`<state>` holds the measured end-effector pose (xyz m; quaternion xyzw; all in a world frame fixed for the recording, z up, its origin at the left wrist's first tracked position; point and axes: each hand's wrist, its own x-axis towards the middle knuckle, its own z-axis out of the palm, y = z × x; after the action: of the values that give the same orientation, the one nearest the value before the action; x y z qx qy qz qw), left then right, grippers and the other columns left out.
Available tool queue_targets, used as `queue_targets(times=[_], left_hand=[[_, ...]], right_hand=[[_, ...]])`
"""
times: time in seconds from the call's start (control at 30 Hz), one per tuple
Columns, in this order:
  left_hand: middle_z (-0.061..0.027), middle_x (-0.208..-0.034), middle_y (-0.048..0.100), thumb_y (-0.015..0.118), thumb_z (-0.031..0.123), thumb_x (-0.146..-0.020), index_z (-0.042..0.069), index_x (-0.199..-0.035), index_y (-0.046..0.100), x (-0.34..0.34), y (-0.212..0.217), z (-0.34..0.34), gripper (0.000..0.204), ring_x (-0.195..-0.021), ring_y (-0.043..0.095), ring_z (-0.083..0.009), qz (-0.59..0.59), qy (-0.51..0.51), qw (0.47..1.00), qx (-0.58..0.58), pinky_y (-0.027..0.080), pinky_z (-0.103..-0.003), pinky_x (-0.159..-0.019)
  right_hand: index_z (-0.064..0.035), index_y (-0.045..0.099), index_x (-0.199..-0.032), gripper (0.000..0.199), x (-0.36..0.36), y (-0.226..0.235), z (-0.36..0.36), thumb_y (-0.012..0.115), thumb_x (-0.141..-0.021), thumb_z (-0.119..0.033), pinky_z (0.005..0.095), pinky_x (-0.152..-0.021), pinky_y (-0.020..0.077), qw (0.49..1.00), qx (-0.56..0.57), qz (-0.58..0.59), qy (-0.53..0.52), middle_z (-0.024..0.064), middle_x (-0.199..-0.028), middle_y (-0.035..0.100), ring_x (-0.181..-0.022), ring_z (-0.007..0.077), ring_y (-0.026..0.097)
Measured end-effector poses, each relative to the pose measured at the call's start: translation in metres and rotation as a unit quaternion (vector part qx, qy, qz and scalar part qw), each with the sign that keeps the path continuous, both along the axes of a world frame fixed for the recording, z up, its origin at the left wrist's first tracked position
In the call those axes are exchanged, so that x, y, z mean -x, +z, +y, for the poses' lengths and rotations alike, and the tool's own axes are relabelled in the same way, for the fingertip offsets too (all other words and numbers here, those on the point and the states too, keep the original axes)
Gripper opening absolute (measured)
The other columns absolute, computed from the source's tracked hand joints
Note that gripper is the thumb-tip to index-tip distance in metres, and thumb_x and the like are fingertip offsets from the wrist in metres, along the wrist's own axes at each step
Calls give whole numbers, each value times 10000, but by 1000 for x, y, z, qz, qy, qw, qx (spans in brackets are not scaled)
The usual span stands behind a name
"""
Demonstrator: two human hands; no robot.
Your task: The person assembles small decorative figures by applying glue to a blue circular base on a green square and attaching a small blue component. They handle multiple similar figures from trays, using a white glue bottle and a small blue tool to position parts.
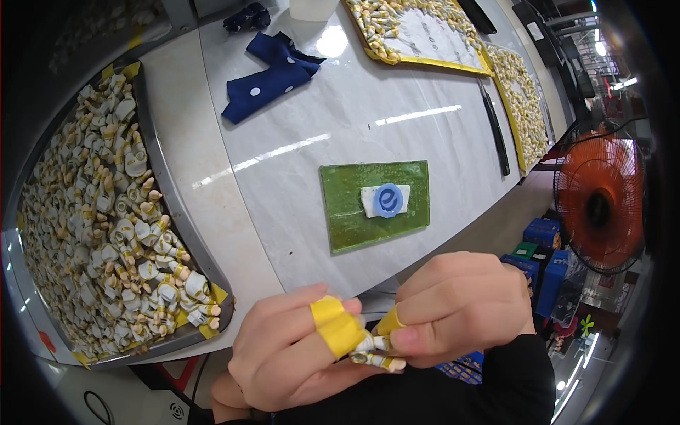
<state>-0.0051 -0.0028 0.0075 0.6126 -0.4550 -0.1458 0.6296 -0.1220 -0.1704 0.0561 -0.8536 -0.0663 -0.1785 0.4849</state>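
Close to the table's near edge, my two hands meet at a small painted figurine part [375, 360], white with yellow bands and a skin-coloured end. My left hand [287, 347] is closed around it, with yellow tape wrapped on a finger. My right hand [464, 304] pinches at the same piece from the other side, and yellow tape shows on one of its fingers too; whether it also holds a small tool is hidden. Beyond the hands lies a green slab [340, 230] bearing a white pad [367, 207] with a light-blue round cap [388, 201] on top.
On the left, a dark tray [207, 265] is heaped with similar parts [99, 234]. Yellow-edged trays [432, 66] of small pieces stand at the back right, near a slim black tool [494, 131]. Dotted navy cloth [269, 79] lies behind. An orange fan [598, 198] and crates [544, 234] stand right.
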Motion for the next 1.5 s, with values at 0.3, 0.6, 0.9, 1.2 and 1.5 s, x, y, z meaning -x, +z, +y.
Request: queue_targets(times=[0.3, 0.6, 0.9, 1.2, 1.5], left_hand=[[-142, -968, 700, 804, 69, -808, -89, -1099, 644, -2, -10, 7, 368, -864, 697, -201, 493, -181, 850, 45, 547, -295, -764], [-116, -933, 691, 751, 55, -866, -79, -1003, 654, -3, -15, 8, 215, -863, 661, -143, 571, -284, 770, -2, 524, -273, -799], [-89, -898, 714, 745, 66, -873, -40, -978, 682, -11, -6, 15, 162, -852, 677, -112, 542, -288, 784, -94, 527, -247, -755], [-135, -917, 683, 766, 101, -752, 14, -1033, 696, -110, 97, 75, 303, -818, 631, -309, -357, 209, 840, -353, 488, -380, -755], [-164, -917, 680, 755, 271, -809, 50, -1212, 646, -271, 91, -55, 472, -821, 662, -260, -395, 118, 837, -361, 515, -352, -763]], right_hand=[[-79, 766, -859, 175, -3, -6, -9, 861, -736, -160, 289, -615, 426, 993, -105, 50, -31, 53, -869, 638, -718, 172, 557], [-92, 744, -835, 159, -9, 3, -11, 841, -765, -197, 279, -633, 399, 971, -164, 173, 37, 52, -894, 544, -769, 185, 523], [-71, 723, -865, 117, -10, -5, -11, 798, -818, -148, 290, -671, 423, 971, -150, 158, 93, 81, -934, 523, -799, 211, 535], [-49, 741, -958, 277, 29, -4, -31, 857, -744, -180, 260, -698, 421, 976, -167, 134, -41, 72, -935, 560, -813, 172, 552], [-61, 746, -839, 208, 41, 4, -33, 856, -691, -157, 253, -596, 402, 982, -124, 75, -120, 49, -820, 560, -681, 138, 545]])
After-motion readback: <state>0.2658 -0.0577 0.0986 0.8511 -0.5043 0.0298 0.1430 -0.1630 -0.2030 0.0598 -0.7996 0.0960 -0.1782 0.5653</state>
